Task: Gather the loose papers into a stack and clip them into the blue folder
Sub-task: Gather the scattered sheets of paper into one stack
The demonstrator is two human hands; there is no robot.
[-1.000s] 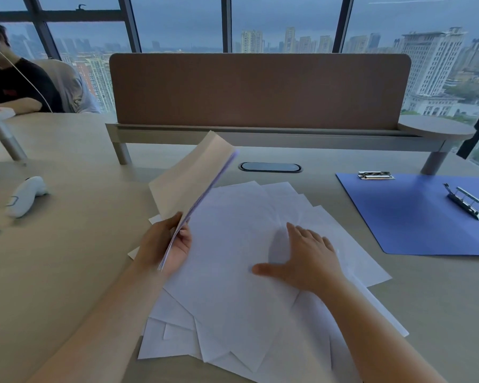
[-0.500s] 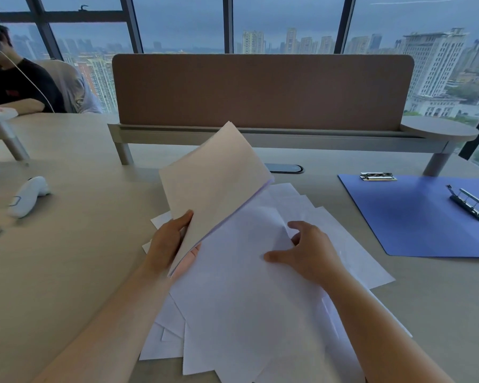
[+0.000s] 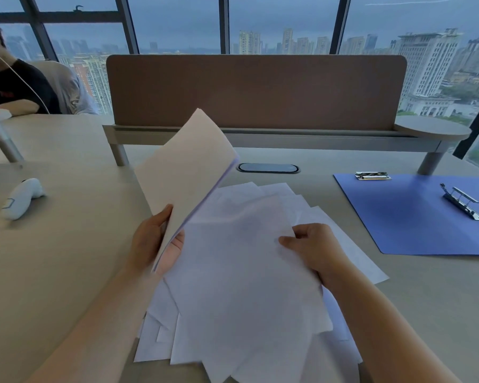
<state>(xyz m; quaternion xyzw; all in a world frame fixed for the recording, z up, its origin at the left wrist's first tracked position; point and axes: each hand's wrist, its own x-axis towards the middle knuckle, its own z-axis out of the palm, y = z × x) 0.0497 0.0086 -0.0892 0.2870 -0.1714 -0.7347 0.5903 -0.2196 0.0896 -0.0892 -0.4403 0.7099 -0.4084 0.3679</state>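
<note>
My left hand (image 3: 155,239) grips the lower edge of a small stack of gathered papers (image 3: 186,172), held tilted up off the desk. My right hand (image 3: 313,244) pinches the right edge of a single white sheet (image 3: 244,272), lifted slightly above the pile. Several loose white papers (image 3: 288,200) lie fanned out on the desk beneath both hands. The blue folder (image 3: 415,217) lies open and flat at the right, with a metal clip (image 3: 462,201) on its surface and a second metal clip (image 3: 372,176) at its top edge.
A brown divider panel (image 3: 255,92) on a low shelf crosses the back of the desk, with a cable port (image 3: 268,168) in front. A white handheld controller (image 3: 22,197) lies at the left. Another person (image 3: 9,84) sits at the far left.
My right hand went from pressing flat on the pile to pinching one sheet and lifting it. My left hand raised its stack and turned it more upright.
</note>
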